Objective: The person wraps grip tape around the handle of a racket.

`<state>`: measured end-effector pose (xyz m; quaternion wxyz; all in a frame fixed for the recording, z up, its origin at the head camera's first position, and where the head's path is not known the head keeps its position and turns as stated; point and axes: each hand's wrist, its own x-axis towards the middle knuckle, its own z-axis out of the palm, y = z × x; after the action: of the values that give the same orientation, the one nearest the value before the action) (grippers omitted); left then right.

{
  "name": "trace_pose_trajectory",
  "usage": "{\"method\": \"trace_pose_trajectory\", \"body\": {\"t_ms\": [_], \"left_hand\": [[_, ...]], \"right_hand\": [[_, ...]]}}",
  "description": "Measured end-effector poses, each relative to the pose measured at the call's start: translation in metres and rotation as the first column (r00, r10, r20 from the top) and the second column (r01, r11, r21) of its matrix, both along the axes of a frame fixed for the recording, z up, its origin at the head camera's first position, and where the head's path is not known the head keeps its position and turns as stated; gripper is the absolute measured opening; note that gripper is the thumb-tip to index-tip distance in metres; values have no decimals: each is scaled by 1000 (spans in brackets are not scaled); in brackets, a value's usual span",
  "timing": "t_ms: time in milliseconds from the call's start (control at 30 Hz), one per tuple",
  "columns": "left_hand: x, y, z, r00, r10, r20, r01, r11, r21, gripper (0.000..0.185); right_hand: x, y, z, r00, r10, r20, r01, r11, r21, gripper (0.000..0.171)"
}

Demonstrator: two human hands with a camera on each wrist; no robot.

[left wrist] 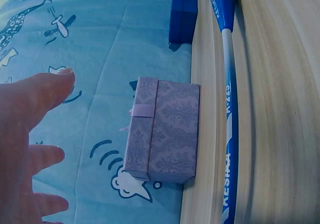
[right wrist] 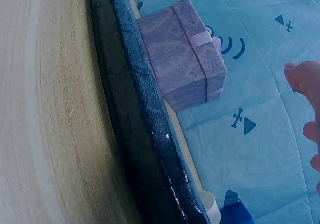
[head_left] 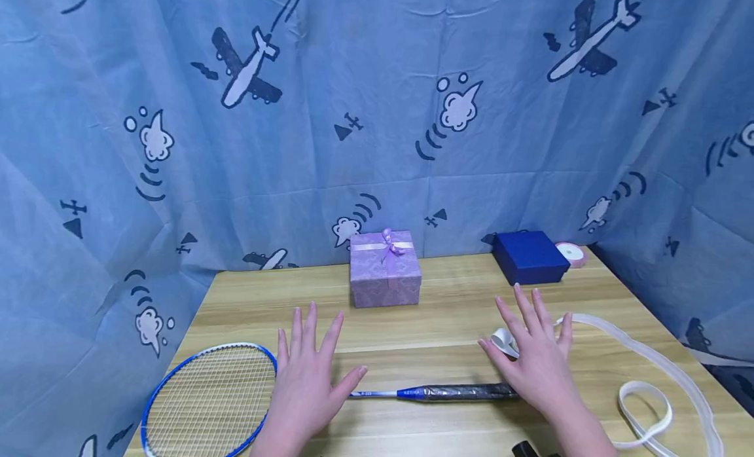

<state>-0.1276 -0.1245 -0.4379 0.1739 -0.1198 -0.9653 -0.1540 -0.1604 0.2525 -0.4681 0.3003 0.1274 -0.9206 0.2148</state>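
Note:
Both hands hover palm-down with fingers spread, holding nothing. My left hand (head_left: 307, 378) overlaps the shaft of a badminton racket in the head view, just right of the racket's strung head (head_left: 209, 401). My right hand (head_left: 536, 359) is over the end of the racket's black wrapped handle (head_left: 468, 392), hiding its butt. In the left wrist view the blue-and-white shaft (left wrist: 228, 114) runs below the thumb. Beyond the hands stands a lilac gift box (head_left: 385, 280) with a ribbon bow. A white ribbon (head_left: 648, 352) lies loosely curled around the right hand's side.
A dark blue box (head_left: 530, 257) sits at the table's back right, beside a pink-edged ribbon spool (head_left: 570, 254). A small black object (head_left: 524, 449) shows at the front edge of the head view. Blue printed cloth (head_left: 377, 149) hangs behind the wooden table (head_left: 283, 293).

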Motion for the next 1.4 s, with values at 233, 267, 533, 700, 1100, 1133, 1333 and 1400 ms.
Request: {"method": "trace_pose_trajectory", "body": {"t_ms": [233,267,533,700,1100,1133,1333,1400], "left_hand": [[0,0,-1,999,-14,-39,15,1000,17,88],[0,0,-1,999,-13,-32,14,1000,21,87],[0,-1,-2,999,-21,-30,22,999,28,87],[1,-1,-4,998,-28,-55,29,999,13,87],[-1,5,-5,994,-94,-52,96,995,27,78],[-1,6,-6,994,-101,-43,102,994,28,76],[3,12,-8,987,-160,17,160,987,25,61],[5,14,-9,983,-179,43,179,984,16,56]], "right_hand": [[-2,-1,1,1000,9,6,-9,1000,-19,80],[-2,-1,0,1000,11,8,-11,1000,-22,80],[-1,-2,-6,999,37,2,-36,997,-64,78],[0,-4,-8,998,69,11,-68,994,-81,75],[2,-10,-5,985,160,63,-159,987,-14,61],[3,-11,-5,984,165,73,-164,986,-8,59],[6,-15,-6,977,189,99,-193,981,35,42],[10,-16,-6,968,211,133,-219,974,53,37]]}}
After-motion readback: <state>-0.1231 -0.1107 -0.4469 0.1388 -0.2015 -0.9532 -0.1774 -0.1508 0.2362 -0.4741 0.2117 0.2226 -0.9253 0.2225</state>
